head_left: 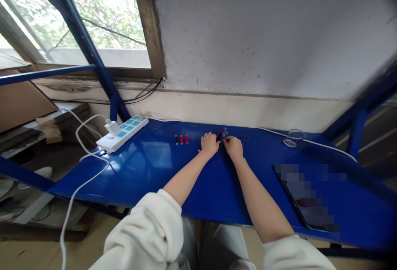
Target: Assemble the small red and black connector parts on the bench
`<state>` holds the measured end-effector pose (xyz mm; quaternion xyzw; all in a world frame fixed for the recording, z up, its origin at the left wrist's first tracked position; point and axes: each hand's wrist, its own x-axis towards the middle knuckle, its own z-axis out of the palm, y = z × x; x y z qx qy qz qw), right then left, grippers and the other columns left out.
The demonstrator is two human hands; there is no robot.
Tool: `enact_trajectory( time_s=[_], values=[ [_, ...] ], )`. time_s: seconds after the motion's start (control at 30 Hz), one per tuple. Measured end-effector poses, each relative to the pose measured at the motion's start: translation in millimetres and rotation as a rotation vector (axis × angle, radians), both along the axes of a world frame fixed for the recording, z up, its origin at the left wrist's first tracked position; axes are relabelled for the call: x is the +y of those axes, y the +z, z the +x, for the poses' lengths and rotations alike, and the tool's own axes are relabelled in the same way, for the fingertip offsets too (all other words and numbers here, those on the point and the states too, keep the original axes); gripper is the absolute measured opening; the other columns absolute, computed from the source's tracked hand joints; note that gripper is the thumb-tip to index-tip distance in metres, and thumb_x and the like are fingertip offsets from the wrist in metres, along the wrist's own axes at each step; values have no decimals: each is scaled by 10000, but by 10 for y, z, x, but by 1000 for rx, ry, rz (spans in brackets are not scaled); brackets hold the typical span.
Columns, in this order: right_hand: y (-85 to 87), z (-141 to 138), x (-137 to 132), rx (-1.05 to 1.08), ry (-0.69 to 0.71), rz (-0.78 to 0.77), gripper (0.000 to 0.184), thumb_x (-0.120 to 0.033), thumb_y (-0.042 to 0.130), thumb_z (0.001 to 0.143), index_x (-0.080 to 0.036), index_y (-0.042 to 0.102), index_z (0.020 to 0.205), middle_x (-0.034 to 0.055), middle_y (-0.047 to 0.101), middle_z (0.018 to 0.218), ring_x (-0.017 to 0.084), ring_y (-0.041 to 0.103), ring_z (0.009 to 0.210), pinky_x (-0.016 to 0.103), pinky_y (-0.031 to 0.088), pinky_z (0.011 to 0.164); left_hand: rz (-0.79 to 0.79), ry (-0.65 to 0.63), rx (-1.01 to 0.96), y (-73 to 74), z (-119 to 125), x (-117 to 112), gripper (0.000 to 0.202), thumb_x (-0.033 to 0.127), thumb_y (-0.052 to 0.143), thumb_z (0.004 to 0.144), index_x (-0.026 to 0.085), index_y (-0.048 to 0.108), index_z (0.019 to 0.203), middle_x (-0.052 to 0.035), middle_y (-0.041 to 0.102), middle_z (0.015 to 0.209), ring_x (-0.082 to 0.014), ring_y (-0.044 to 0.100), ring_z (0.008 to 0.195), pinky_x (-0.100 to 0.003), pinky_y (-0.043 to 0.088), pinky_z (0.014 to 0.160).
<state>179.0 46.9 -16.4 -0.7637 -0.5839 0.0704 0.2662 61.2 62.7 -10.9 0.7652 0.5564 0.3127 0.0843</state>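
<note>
My left hand (210, 145) rests low over the blue tabletop, fingers curled and pressed together. Right at its fingertips stands a small dark tube (220, 135) with a red top; contact with it is hard to judge. My right hand (234, 147) is pinched close by on the other side, and what its fingertips hold is too small to name. A clear small cylinder (225, 131) stands just behind the fingertips of both hands. Left of my hands, one small black-topped tube (176, 139) and two red-topped tubes (184, 139) stand upright in a row.
Several tiny clear pieces (246, 138) lie right of my hands. Farther right are a clear glass cup (290, 142) and a dark tablet-like device (297, 199), partly blurred out. A white power strip (124, 133) with a plugged-in charger (112, 127) sits at left. A wall (248, 113) borders the back.
</note>
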Motion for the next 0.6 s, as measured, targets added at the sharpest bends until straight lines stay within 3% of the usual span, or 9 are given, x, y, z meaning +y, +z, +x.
enact_trajectory(
  time_s=[0.1, 0.27, 0.43, 0.6],
  values=[
    [57, -29, -48, -42, -2, -40, 244, -320, 492, 792, -165, 638, 912, 113, 661, 849, 223, 617, 814, 274, 425, 644, -27, -28, 60, 66, -103, -135, 206, 282, 593, 731, 128, 622, 865, -150, 591, 912, -282, 517, 944, -366, 406, 800],
    [188, -100, -173, -171, -35, -140, 256, -319, 460, 820, -137, 589, 947, 129, 647, 856, 246, 612, 853, 311, 432, 684, -146, -2, 225, 230, -402, -445, 411, 305, 451, 817, 155, 440, 1200, -128, 572, 1057, -246, 549, 953, -320, 437, 769],
    [283, -170, -256, -205, 5, -185, 247, -301, 421, 832, -130, 587, 900, 150, 628, 882, 266, 612, 832, 318, 429, 639, -132, 165, 174, 294, -730, -658, 583, 321, 364, 850, 182, 150, 1374, -129, 600, 996, -246, 610, 795, -318, 446, 657],
    [370, -261, -381, -175, 53, -140, 297, -350, 398, 837, -153, 599, 743, 129, 621, 755, 255, 611, 731, 291, 393, 551, -140, 280, 102, 274, -877, -637, 601, 314, 339, 858, 199, 94, 1394, -132, 623, 925, -255, 621, 736, -328, 436, 636]
  ],
)
